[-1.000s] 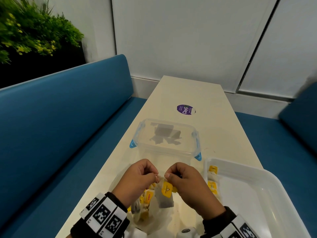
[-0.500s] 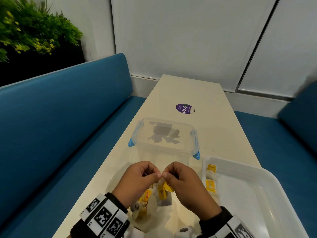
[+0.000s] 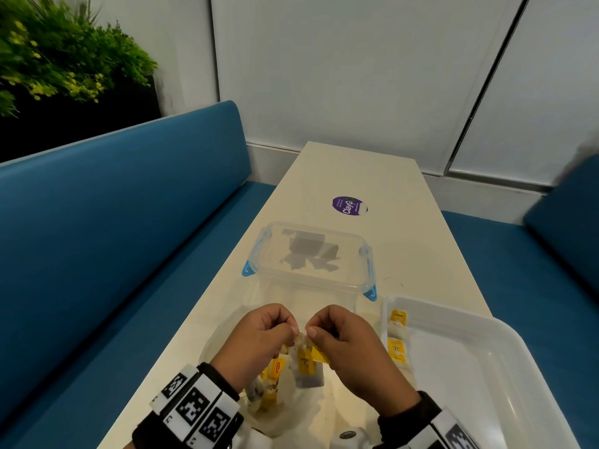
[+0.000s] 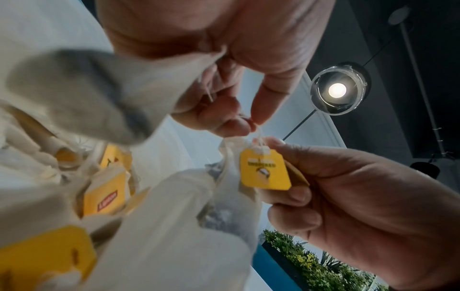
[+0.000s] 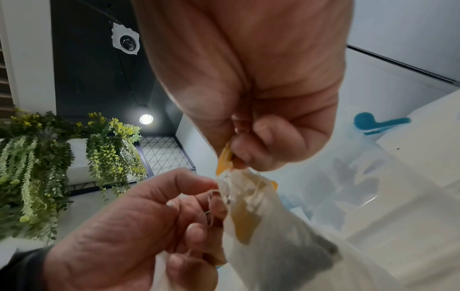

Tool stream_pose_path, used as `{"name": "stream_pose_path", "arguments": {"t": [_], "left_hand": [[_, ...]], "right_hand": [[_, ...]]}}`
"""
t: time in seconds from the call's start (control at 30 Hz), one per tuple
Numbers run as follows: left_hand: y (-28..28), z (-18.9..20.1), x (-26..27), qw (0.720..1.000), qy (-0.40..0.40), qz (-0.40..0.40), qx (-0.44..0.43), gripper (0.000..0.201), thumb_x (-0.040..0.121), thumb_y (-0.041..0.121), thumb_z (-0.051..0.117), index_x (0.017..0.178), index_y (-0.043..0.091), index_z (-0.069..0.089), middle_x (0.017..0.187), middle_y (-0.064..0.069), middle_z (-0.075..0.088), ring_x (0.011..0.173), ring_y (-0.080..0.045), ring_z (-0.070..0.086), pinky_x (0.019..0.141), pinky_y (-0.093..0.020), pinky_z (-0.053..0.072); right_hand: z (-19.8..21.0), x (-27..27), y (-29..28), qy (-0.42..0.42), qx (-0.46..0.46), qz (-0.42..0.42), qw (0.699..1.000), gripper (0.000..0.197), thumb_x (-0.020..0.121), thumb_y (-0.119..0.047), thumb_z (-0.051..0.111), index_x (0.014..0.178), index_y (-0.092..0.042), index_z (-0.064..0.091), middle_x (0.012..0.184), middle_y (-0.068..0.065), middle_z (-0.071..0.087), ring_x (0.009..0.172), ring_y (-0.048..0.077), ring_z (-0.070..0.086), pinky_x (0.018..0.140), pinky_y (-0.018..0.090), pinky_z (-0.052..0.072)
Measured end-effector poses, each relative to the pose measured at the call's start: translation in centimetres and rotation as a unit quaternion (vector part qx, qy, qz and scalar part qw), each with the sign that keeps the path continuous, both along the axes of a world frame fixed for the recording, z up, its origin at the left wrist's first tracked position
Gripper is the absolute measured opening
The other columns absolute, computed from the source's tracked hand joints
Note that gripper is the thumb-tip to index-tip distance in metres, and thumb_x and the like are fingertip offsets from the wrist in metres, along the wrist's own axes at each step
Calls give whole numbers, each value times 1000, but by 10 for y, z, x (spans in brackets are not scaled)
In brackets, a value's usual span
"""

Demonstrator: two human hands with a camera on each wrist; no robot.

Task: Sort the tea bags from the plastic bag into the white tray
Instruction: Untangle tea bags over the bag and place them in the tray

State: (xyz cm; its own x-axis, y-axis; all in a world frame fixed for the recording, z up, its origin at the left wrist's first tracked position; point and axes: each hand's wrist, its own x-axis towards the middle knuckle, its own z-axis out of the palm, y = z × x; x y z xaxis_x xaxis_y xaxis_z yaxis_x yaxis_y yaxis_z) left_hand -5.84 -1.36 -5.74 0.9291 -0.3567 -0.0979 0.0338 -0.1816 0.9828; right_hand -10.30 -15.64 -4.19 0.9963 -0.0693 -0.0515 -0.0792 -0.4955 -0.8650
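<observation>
Over the clear plastic bag [image 3: 259, 396], which holds several tea bags with yellow tags, my two hands meet at one tea bag [image 3: 309, 375] that hangs between them. My left hand [image 3: 293, 332] pinches its white string [image 4: 259, 135] between thumb and forefinger. My right hand [image 3: 311, 333] pinches the yellow tag [image 4: 265, 169], seen edge-on in the right wrist view [image 5: 224, 157]. The bag's dark tea shows through the paper [image 5: 293, 254]. Something white is tucked under my left hand's lower fingers. The white tray [image 3: 479, 322] lies to the right with two tea bags [image 3: 397, 346] at its left end.
A clear lidded container [image 3: 311, 254] with blue clips stands just beyond my hands on the long cream table [image 3: 356, 170]. A purple sticker [image 3: 349, 206] lies farther back. Blue benches [image 3: 113, 222] flank the table on both sides.
My hands have drawn closer together and dropped a little toward the plastic bag. The tea bag still hangs between them, now lower.
</observation>
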Motion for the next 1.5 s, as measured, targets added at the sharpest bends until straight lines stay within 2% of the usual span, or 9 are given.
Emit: {"name": "stream_pose_path", "arguments": {"t": [0.17, 0.3, 0.5, 0.77, 0.93, 1.17, 1.3, 1.4, 1.5], "left_hand": [[2, -2, 1, 1000, 13, 7, -3, 23, 85, -3, 49, 69, 11, 57, 51, 7, 53, 47, -7, 39, 45, -14, 34], [2, -2, 2, 1000, 14, 6, -4, 22, 84, -4, 49, 69, 10, 57, 53, 5, 53, 46, -7, 38, 44, -15, 34], [1, -2, 2, 1000, 13, 5, -8, 21, 84, -5, 49, 70, 10, 58, 52, 6, 53, 47, -7, 39, 44, -14, 35], [2, -2, 2, 1000, 17, 12, -7, 23, 83, -5, 50, 68, 11, 58, 50, 8, 53, 46, -8, 38, 43, -13, 33], [1, -1, 2, 1000, 21, 14, -3, 22, 83, -4, 51, 68, 10, 58, 50, 8, 53, 45, -6, 39, 43, -14, 34], [-2, 2, -1, 1000, 16, 19, -6, 19, 84, -4, 50, 70, 7, 57, 54, 3, 55, 45, -8, 39, 42, -12, 34], [-2, 2, -1, 1000, 17, 21, 1, 18, 84, -3, 51, 72, 7, 57, 55, 3, 55, 43, -6, 40, 42, -12, 35], [-2, 2, -1, 1000, 14, 21, 7, 17, 85, -3, 51, 72, 6, 57, 56, 2, 56, 42, -5, 41, 43, -12, 35], [-2, 2, -1, 1000, 15, 20, 9, 16, 84, -2, 51, 73, 6, 58, 53, 6, 55, 42, -4, 41, 44, -13, 37]], "right_hand": [[6, -3, -5, 11, 44, -7, 999, 19, 89, -9, 59, 87, -28, 58, 78, -1, 56, 62, 5, 51, 49, 9, 39], [10, -4, -8, 14, 41, -9, 999, 26, 83, -4, 63, 88, -29, 58, 86, 1, 62, 69, 7, 55, 53, 11, 42], [10, -4, -8, 6, 65, -32, 997, 32, 73, 5, 68, 84, -24, 59, 86, 12, 64, 78, 27, 64, 53, 19, 49], [16, -7, -6, -1, 132, -52, 990, 19, 76, 8, 67, 74, -11, 69, 69, 1, 68, 47, 2, 57, 48, 20, 49], [9, -8, -7, -34, 53, -47, 997, 28, 84, -5, 64, 80, -32, 69, 79, -10, 61, 69, -7, 57, 56, 11, 42], [11, -10, -4, -28, 137, -59, 988, 25, 77, 13, 62, 72, -10, 69, 53, -1, 64, 45, 9, 56, 44, 13, 41], [11, -10, -2, -17, 147, -59, 987, 33, 81, 15, 52, 73, -13, 68, 58, 9, 67, 47, 13, 61, 39, 17, 39], [12, -10, -2, -14, 151, -62, 986, 33, 81, 15, 51, 74, -14, 66, 64, 13, 67, 49, 16, 64, 41, 11, 38], [15, -12, -1, -8, 162, -57, 985, 34, 80, 18, 49, 71, -10, 66, 61, 18, 65, 37, 8, 54, 41, 8, 37]]}}
